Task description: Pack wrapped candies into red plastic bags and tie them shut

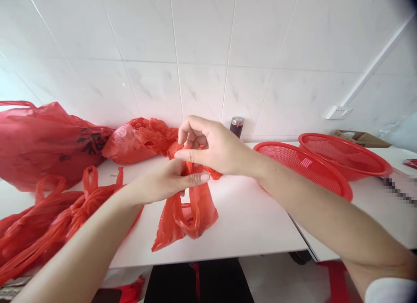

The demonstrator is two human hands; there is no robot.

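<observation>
In the middle of the head view, a thin red plastic bag (203, 207) hangs over the white table (247, 220), its loop handle dangling low. My left hand (169, 179) is closed around the upper part of this bag, thumb pointing right. Just above it, my right hand (211, 146) has its fingers curled and pinched at the gathered top of the same bag. The two hands nearly touch. Part of the bag's top is hidden behind my fingers.
Knotted red bags (81, 203) lie at the left, with a large full red bag (42, 138) behind them. Another bundled bag (133, 140) rests by the wall. Right are two red baskets (335, 188) (374, 168). A dark bottle (236, 126) stands at the back.
</observation>
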